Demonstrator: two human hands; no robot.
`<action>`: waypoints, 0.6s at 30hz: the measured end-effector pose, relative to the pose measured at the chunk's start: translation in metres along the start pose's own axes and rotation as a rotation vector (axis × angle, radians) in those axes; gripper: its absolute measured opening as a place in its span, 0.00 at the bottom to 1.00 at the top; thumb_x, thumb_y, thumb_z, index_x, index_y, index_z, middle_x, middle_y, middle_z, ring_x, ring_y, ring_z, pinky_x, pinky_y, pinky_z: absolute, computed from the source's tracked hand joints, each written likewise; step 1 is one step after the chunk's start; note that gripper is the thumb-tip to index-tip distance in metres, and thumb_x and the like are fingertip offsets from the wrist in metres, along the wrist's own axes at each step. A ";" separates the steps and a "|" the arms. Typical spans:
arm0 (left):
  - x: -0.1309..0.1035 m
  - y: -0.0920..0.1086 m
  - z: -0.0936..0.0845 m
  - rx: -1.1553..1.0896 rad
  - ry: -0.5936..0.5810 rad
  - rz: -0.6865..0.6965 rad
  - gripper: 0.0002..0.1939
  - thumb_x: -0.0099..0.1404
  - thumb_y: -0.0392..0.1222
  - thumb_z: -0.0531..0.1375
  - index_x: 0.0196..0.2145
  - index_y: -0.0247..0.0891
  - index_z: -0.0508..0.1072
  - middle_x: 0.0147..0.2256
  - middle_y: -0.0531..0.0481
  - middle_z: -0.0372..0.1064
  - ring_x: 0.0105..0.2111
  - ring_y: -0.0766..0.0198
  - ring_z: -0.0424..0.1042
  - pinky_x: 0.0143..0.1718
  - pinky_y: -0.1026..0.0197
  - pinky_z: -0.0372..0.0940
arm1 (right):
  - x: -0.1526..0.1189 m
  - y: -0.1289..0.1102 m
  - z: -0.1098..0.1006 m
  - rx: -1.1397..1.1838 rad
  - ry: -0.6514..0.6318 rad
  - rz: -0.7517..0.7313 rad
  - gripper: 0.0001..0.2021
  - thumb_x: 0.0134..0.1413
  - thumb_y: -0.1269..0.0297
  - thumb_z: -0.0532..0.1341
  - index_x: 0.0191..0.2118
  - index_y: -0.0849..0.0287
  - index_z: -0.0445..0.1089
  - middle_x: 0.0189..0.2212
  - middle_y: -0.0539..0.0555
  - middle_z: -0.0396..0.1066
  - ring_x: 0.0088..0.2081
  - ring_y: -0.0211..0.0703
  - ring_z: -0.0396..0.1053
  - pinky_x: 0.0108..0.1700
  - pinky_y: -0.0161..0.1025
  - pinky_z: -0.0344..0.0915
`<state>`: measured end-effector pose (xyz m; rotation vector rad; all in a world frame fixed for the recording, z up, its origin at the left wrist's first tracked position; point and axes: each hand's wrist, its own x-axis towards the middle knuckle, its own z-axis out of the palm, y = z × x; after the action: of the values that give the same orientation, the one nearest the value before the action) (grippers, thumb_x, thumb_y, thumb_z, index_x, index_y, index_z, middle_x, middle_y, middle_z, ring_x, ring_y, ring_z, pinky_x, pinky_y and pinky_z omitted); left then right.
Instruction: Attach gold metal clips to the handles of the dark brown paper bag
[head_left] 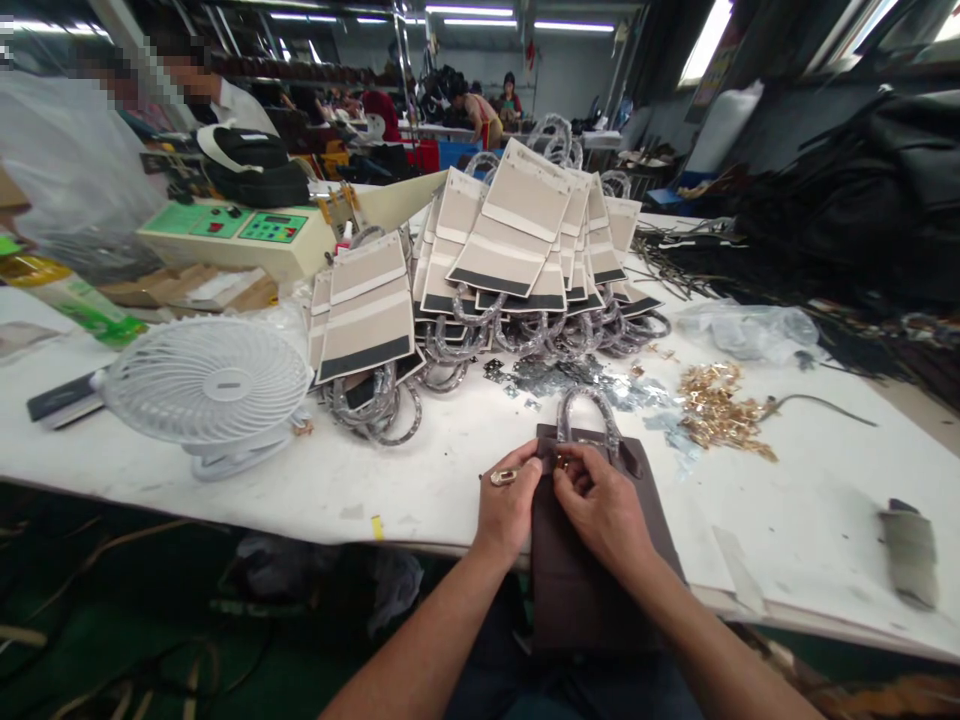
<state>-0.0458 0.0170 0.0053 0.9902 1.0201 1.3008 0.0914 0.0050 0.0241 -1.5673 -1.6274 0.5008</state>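
At five o'clock in your view, the dark brown handbag [581,590] looks light and fairly stiff, best steadied by its top edge, where your left hand [506,508] grips the corner and your right hand [606,508] pinches a small, likely slippery gold-toned fitting [561,461].

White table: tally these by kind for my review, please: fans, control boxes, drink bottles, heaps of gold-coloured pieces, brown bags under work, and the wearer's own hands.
White fan: 1
Control box: 1
Drink bottle: 1
Gold-coloured heap: 1
Brown bag: 1
Hands: 2 (left hand, right hand)
Total: 7
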 end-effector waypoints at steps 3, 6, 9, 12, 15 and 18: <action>0.000 -0.005 0.003 0.050 0.045 0.018 0.17 0.68 0.45 0.60 0.50 0.36 0.80 0.46 0.45 0.80 0.46 0.54 0.78 0.51 0.56 0.71 | 0.003 0.003 -0.002 0.012 -0.046 0.015 0.12 0.59 0.60 0.59 0.46 0.56 0.74 0.27 0.48 0.72 0.24 0.40 0.68 0.29 0.36 0.63; 0.001 -0.011 0.008 0.137 0.136 0.053 0.17 0.70 0.45 0.58 0.49 0.36 0.80 0.47 0.43 0.79 0.48 0.53 0.77 0.54 0.53 0.70 | 0.004 0.005 -0.002 0.033 -0.071 0.032 0.11 0.58 0.60 0.60 0.43 0.56 0.74 0.26 0.48 0.71 0.25 0.40 0.69 0.30 0.36 0.64; 0.003 -0.017 0.012 0.211 0.207 0.092 0.17 0.70 0.48 0.59 0.48 0.37 0.80 0.47 0.42 0.79 0.49 0.52 0.77 0.56 0.51 0.69 | 0.005 0.007 -0.002 0.056 -0.085 0.039 0.10 0.59 0.59 0.60 0.42 0.56 0.74 0.26 0.48 0.72 0.26 0.41 0.69 0.31 0.36 0.64; 0.003 -0.020 0.014 0.212 0.209 0.083 0.17 0.69 0.49 0.62 0.49 0.38 0.80 0.45 0.44 0.80 0.47 0.53 0.78 0.54 0.52 0.71 | 0.005 0.008 -0.001 0.068 -0.120 0.042 0.10 0.60 0.59 0.59 0.42 0.55 0.75 0.27 0.48 0.72 0.27 0.41 0.69 0.33 0.37 0.64; 0.003 -0.020 0.015 0.221 0.215 0.067 0.16 0.68 0.47 0.62 0.49 0.39 0.80 0.45 0.44 0.80 0.47 0.54 0.78 0.54 0.52 0.71 | 0.005 0.008 -0.001 0.068 -0.149 0.052 0.10 0.61 0.58 0.58 0.42 0.54 0.75 0.28 0.48 0.72 0.28 0.42 0.70 0.34 0.38 0.64; 0.003 -0.017 0.016 0.259 0.238 0.059 0.14 0.68 0.45 0.61 0.47 0.38 0.81 0.44 0.44 0.80 0.46 0.54 0.78 0.54 0.52 0.70 | 0.007 0.009 -0.001 0.064 -0.166 0.068 0.10 0.60 0.58 0.58 0.42 0.54 0.75 0.27 0.48 0.72 0.27 0.42 0.69 0.33 0.38 0.63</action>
<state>-0.0259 0.0200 -0.0065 1.0825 1.3777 1.3819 0.0989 0.0132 0.0200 -1.5727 -1.6671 0.7292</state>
